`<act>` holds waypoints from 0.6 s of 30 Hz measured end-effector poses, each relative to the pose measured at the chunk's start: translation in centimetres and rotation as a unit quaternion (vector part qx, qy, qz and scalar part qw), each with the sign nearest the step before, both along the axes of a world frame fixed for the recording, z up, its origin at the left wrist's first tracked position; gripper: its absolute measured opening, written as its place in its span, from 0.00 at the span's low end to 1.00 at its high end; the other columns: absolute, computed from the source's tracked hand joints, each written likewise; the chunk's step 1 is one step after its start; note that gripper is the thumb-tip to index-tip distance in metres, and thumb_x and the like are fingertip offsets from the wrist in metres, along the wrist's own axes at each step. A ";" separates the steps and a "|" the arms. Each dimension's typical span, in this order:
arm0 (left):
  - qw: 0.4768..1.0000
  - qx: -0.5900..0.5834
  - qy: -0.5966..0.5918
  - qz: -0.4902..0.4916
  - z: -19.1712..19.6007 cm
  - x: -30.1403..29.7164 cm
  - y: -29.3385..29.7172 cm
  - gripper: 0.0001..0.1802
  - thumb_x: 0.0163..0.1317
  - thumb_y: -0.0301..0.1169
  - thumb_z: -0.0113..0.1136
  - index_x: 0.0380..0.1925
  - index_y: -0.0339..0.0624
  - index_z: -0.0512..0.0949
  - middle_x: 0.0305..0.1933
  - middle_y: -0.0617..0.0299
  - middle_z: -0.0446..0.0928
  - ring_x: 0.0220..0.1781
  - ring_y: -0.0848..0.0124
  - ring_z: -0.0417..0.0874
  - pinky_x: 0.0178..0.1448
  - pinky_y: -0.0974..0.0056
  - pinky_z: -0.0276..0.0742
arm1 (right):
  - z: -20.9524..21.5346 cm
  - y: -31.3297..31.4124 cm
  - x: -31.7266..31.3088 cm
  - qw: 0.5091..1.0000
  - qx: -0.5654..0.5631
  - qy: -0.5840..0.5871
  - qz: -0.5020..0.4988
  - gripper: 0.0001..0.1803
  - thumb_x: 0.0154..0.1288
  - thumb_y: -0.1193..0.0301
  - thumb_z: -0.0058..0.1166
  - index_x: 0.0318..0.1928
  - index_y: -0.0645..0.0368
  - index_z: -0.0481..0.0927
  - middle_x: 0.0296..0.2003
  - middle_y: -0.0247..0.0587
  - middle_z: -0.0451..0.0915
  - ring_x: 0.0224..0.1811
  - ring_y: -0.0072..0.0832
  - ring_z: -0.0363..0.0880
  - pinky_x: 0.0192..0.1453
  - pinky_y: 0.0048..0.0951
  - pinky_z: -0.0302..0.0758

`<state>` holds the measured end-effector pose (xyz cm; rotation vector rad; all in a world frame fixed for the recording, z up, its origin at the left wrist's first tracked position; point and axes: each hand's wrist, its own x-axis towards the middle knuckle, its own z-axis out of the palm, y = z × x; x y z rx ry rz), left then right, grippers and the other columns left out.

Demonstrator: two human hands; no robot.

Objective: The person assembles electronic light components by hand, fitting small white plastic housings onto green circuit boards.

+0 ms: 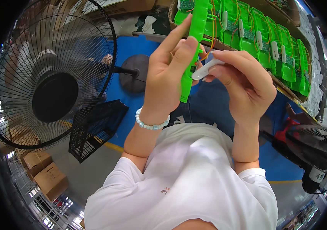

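My left hand (171, 69) grips a bright green plastic housing (198, 23), held upright on edge in front of me. Thumb and fingers clasp it from both sides. Red and orange wires run from its inner side. Between the thumb and fingers of my right hand (246, 76) is a small white elongated plastic piece (206, 69). Its lower end is close against the housing's inner side; whether the two touch I cannot tell. My left fingertips behind the housing are partly hidden.
A cardboard box (286, 92) at the upper right holds several green housings (249, 42) with circuit boards, wires and white pieces. A large black fan (54, 92) stands at the left, near a black crate (96, 130). Another fan (316, 142) is at the right. Cardboard cartons (50, 180) lie lower left.
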<state>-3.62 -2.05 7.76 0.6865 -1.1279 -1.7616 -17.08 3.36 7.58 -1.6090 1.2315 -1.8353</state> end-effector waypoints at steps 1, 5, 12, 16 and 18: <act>1.000 0.002 -0.004 -0.001 -0.3 -0.1 0.0 0.27 0.71 0.37 0.52 0.66 0.38 0.65 0.36 0.61 0.78 0.29 0.81 0.75 0.31 0.74 0.72 | 0.0 0.1 -0.1 1.000 -0.004 0.017 -0.009 0.12 0.55 0.84 0.60 0.42 0.69 0.82 0.29 0.43 0.81 0.29 0.25 0.82 0.31 0.20 0.78; 0.994 -0.080 -0.059 0.035 -1.2 -0.6 -0.4 0.24 0.74 0.38 0.46 0.65 0.38 0.66 0.38 0.60 0.81 0.25 0.80 0.78 0.22 0.77 0.71 | -0.2 -0.2 -0.5 1.000 0.000 -0.001 0.000 0.13 0.54 0.85 0.60 0.42 0.68 0.83 0.28 0.43 0.81 0.28 0.25 0.81 0.30 0.21 0.77; 0.935 -0.240 -0.257 0.053 -1.7 -0.2 0.0 0.22 0.75 0.32 0.43 0.66 0.37 0.66 0.41 0.63 0.80 0.30 0.82 0.77 0.32 0.75 0.75 | 1.0 -0.1 -0.8 0.994 0.103 0.042 0.012 0.11 0.57 0.86 0.60 0.43 0.72 0.80 0.31 0.43 0.81 0.28 0.24 0.81 0.31 0.20 0.78; 0.943 -0.217 -0.241 0.068 -0.7 -0.4 0.7 0.22 0.74 0.30 0.42 0.65 0.36 0.66 0.45 0.61 0.80 0.38 0.81 0.79 0.40 0.75 0.76 | 1.1 0.2 -0.8 0.982 0.160 -0.092 0.026 0.11 0.57 0.84 0.62 0.42 0.71 0.79 0.28 0.41 0.81 0.27 0.21 0.80 0.29 0.19 0.77; 0.952 -0.218 -0.200 0.085 -0.5 -1.0 0.9 0.22 0.73 0.29 0.44 0.65 0.35 0.66 0.40 0.64 0.77 0.34 0.82 0.72 0.36 0.75 0.70 | 1.6 0.4 -0.8 0.976 0.176 -0.121 0.037 0.11 0.57 0.83 0.62 0.41 0.71 0.79 0.27 0.41 0.81 0.26 0.21 0.79 0.27 0.19 0.76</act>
